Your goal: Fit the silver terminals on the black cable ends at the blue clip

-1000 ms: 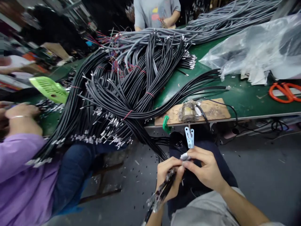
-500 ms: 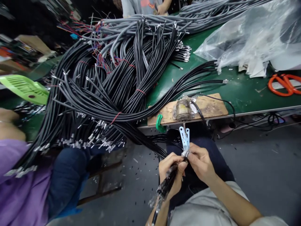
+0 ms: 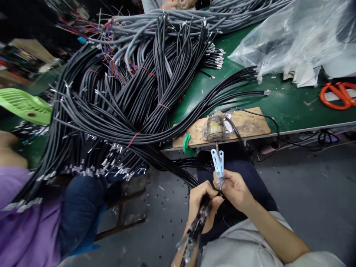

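Observation:
A light blue clothespin-like clip sits on the shaft of a small tape-wrapped motor and points down toward my hands. My left hand is closed round a bundle of black cables, whose silvery ends trail over my forearm. My right hand is closed in a pinch just under the clip, on what looks like the end of one cable. The fingertips of both hands almost meet there and hide most of that end.
The motor is on a wooden board at the table edge, beside a green clamp. Black cable bundles cover the table's left. Orange scissors and a clear plastic bag lie right. A person in a purple sleeve sits left.
My right hand's fingers have shifted slightly and now sit closer round the clip's lower end. My left hand keeps its hold on the cables. The view has moved a little.

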Motion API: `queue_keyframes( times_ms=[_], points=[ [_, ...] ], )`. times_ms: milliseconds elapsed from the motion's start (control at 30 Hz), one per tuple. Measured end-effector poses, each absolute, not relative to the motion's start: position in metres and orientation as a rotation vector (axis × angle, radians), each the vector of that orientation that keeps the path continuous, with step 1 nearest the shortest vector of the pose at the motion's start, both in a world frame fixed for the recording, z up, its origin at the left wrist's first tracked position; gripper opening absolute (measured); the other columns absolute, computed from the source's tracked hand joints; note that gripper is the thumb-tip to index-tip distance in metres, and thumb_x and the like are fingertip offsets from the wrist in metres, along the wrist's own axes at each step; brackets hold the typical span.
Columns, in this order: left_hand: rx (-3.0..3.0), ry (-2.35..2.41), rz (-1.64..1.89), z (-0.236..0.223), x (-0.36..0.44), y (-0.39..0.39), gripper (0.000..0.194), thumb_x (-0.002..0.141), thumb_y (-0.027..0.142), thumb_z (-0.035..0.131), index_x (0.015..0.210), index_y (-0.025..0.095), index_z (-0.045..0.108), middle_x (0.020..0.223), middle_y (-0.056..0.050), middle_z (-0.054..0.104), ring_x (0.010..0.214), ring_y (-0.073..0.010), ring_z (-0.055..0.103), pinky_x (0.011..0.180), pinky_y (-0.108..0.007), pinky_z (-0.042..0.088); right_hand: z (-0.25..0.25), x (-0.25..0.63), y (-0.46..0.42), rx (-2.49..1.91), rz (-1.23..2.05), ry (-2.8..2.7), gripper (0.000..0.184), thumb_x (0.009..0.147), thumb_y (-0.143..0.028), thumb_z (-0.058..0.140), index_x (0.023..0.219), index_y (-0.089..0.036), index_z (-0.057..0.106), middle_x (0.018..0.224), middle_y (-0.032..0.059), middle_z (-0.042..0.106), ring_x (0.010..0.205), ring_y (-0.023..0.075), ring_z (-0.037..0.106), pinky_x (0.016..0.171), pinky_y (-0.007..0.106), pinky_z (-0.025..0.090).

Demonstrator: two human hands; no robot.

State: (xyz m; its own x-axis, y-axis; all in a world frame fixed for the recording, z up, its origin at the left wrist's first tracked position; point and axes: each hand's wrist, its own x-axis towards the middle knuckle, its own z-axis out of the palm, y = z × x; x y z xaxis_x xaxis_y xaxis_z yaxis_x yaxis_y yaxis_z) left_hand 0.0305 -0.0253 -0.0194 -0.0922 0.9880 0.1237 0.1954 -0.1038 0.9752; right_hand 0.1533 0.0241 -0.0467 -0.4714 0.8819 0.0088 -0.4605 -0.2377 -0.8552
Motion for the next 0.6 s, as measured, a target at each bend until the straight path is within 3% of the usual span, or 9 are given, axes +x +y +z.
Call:
queue_keyframes(
  times_ms=[100,167,233,333,400,467,600],
  points=[
    [1.397,1.41,1.354,-0.02,0.033,-0.024,0.039,0.081,0.04,0.068,0.059,0.017,0.047,0.055,0.004,0.042,0.05,-0.0083,0.04,0.05,-0.022,0.032,-0.046,0.148,0.012,-0.792,1.568,-1.109,0.027,0.088,-0.043,0.058,0.076,-0.018,0.054,0.068,0.001,0.049,0.061,0.0139,0.047,0.055,0.026,0.041],
    [1.398,1.451,1.341,-0.02,0.032,-0.024,0.031,0.083,0.034,0.067,0.062,0.016,0.053,0.055,0.004,0.046,0.049,-0.0082,0.043,0.05,-0.021,0.033,-0.045,0.151,0.01,-0.865,1.161,-1.267,0.019,0.089,-0.034,0.058,0.076,-0.019,0.058,0.073,0.0043,0.054,0.07,0.0177,0.051,0.064,0.032,0.044],
    [1.386,1.43,1.278,-0.019,0.028,-0.024,0.024,0.086,0.03,0.064,0.067,0.015,0.061,0.057,0.002,0.053,0.046,-0.0077,0.047,0.047,-0.02,0.035,-0.044,0.157,0.013,-0.855,0.967,-1.373,0.018,0.089,-0.031,0.058,0.076,-0.019,0.06,0.075,0.0063,0.057,0.075,0.0199,0.052,0.07,0.036,0.045],
    [1.362,1.297,1.22,-0.019,0.021,-0.02,0.021,0.088,0.03,0.062,0.075,0.015,0.068,0.064,-0.001,0.061,0.044,-0.0077,0.051,0.044,-0.02,0.037,-0.04,0.167,0.025,-0.779,1.424,-1.4,0.028,0.089,-0.043,0.057,0.078,-0.018,0.059,0.073,0.0051,0.057,0.069,0.0168,0.052,0.062,0.031,0.045],
    [1.367,1.237,1.238,-0.02,0.018,-0.016,0.02,0.085,0.031,0.066,0.074,0.015,0.068,0.065,-0.001,0.06,0.047,-0.0087,0.051,0.046,-0.021,0.038,-0.037,0.174,0.038,-0.661,1.876,-1.377,0.039,0.085,-0.055,0.059,0.078,-0.016,0.057,0.069,0.0023,0.055,0.062,0.0135,0.051,0.057,0.026,0.043],
    [1.386,1.248,1.245,-0.02,0.019,-0.014,0.021,0.082,0.032,0.069,0.07,0.015,0.067,0.062,0.0,0.056,0.052,-0.0096,0.049,0.05,-0.022,0.037,-0.032,0.183,0.053,-0.601,2.079,-1.471,0.043,0.082,-0.059,0.06,0.079,-0.015,0.058,0.069,0.0008,0.055,0.061,0.0121,0.05,0.057,0.024,0.043],
    [1.362,1.327,1.233,-0.018,0.021,-0.014,0.023,0.081,0.031,0.068,0.067,0.015,0.063,0.062,0.001,0.051,0.055,-0.0102,0.046,0.053,-0.022,0.035,-0.019,0.202,0.074,-1.034,1.509,-1.806,0.027,0.088,-0.041,0.058,0.079,-0.016,0.063,0.07,0.0008,0.057,0.063,0.013,0.049,0.059,0.024,0.042]
  ],
)
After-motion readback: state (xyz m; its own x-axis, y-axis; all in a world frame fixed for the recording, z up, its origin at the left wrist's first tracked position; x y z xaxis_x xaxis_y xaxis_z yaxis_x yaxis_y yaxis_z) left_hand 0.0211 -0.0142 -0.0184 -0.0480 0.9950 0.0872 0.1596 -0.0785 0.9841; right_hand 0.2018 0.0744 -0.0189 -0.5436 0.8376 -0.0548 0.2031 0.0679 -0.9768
